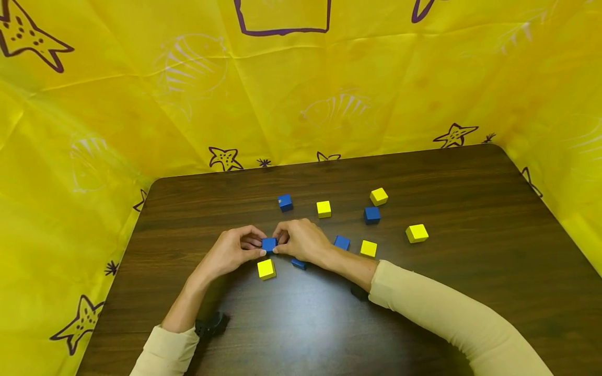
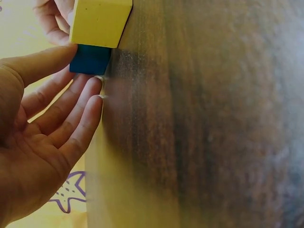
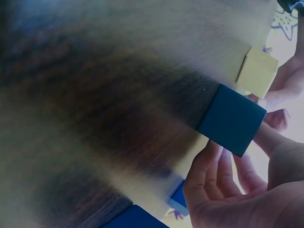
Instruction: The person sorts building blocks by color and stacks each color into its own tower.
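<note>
Blue block (image 1: 269, 245) between left fingers (image 1: 254, 254) and right fingers (image 1: 282, 249), both narrowly parted, pinching its sides.

Partly hidden around the right hand (image 1: 303, 240)
Can only partly see one blue block (image 1: 299, 264) on its near side, another blue block (image 1: 342, 242) at its right.

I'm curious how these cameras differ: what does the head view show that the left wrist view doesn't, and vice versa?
Head only: the sleeves and the yellow cube farthest right.
Left wrist only: the palm of the left hand.
Both: that hand, the right hand, the blue cube they pinch, the yellow cube nearest it, the table and the cloth.
</note>
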